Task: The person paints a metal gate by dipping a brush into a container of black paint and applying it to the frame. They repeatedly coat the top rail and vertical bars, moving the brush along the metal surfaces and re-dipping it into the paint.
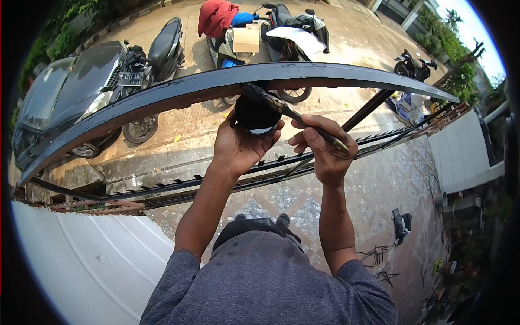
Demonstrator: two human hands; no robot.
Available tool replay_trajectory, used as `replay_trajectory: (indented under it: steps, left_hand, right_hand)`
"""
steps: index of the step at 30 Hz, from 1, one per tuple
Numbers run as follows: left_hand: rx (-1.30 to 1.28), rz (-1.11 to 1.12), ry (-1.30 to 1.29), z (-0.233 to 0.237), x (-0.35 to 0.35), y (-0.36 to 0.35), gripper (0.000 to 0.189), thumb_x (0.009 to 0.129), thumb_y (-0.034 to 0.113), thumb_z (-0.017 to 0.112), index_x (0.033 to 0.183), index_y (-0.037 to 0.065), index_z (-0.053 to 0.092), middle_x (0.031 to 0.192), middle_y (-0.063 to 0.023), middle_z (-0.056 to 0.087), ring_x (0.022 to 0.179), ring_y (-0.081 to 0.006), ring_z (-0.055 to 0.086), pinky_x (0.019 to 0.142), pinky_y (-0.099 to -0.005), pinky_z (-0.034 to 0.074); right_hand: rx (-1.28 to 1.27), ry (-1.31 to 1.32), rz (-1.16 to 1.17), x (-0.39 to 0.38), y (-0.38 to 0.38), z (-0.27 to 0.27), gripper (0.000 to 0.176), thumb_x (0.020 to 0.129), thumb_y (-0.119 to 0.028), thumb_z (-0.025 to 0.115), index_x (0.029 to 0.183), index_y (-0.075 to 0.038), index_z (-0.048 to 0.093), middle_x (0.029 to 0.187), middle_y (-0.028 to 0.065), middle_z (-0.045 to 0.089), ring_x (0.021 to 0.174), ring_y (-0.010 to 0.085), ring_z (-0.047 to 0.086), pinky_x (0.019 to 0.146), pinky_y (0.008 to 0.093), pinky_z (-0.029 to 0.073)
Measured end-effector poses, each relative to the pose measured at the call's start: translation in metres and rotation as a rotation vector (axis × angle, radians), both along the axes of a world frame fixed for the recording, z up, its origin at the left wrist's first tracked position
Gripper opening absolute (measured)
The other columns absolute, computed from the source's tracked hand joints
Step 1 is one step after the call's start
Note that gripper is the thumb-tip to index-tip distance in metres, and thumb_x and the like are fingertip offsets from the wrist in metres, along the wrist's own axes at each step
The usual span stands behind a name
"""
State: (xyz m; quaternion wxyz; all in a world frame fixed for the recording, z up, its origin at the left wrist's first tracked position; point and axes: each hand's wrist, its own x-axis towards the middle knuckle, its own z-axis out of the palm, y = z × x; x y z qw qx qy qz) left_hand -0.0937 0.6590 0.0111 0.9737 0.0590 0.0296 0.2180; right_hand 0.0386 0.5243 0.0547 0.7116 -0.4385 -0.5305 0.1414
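Held from below and around its side, a small cup of black paint (254, 115) rests in my left hand (236, 142), just under a black metal beam (206, 79). My right hand (328, 145) grips a paintbrush (295, 115) by its paint-smeared handle. The brush slants up to the left across the cup's mouth, and its dark bristles (250, 91) overlap the beam's lower edge in this view. The beam runs across in front of me from left to right, with shiny dark paint along its face.
Lower black rails (162, 189) with short spikes cross below my hands. Beyond the beam stand a dark car (70, 92) and several motorbikes (165, 43). White corrugated sheets (81, 254) flank me. A dark crumpled item (401, 225) lies on the tiled floor.
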Motion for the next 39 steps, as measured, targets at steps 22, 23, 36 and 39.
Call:
replay_trajectory:
  steps: [22,23,36,39]
  left_hand:
    - [-0.038,-0.057,0.016,-0.006,0.03,0.002,0.058,0.105,0.043,0.03,0.138,0.0,0.048,0.128,-0.0252,0.06,0.112,-0.0435,0.062,0.09,-0.052,0.058]
    - [-0.042,-0.068,0.02,-0.005,0.031,0.001,0.057,0.105,0.043,0.03,0.138,0.0,0.049,0.129,-0.0253,0.059,0.113,-0.0437,0.062,0.09,-0.052,0.058]
    - [-0.002,-0.008,-0.024,-0.01,0.0,0.002,0.056,0.105,0.041,0.035,0.144,0.001,0.042,0.138,-0.0268,0.051,0.121,-0.0423,0.055,0.094,-0.0504,0.057]
    - [-0.019,0.015,0.018,-0.008,-0.007,0.004,0.058,0.105,0.042,0.027,0.139,0.001,0.048,0.13,-0.0238,0.059,0.117,-0.0435,0.059,0.092,-0.0512,0.057]
  right_hand:
    - [0.022,0.117,-0.095,0.029,-0.014,-0.011,0.022,0.093,0.002,0.065,0.114,0.007,0.067,0.096,0.0193,0.072,0.075,0.0191,0.073,0.059,0.0258,0.059]
    - [0.04,0.148,-0.08,0.035,-0.008,-0.015,0.022,0.094,0.0,0.065,0.115,0.006,0.067,0.096,0.0193,0.073,0.075,0.0189,0.073,0.06,0.0253,0.059]
    - [0.075,0.174,-0.173,0.031,-0.007,-0.017,0.02,0.094,0.003,0.063,0.113,0.006,0.067,0.095,0.0185,0.073,0.074,0.0175,0.073,0.059,0.0247,0.058]
    - [0.071,0.113,-0.154,0.023,-0.016,-0.016,0.021,0.096,-0.001,0.06,0.115,0.007,0.065,0.094,0.0241,0.073,0.072,0.0213,0.073,0.059,0.0281,0.06]
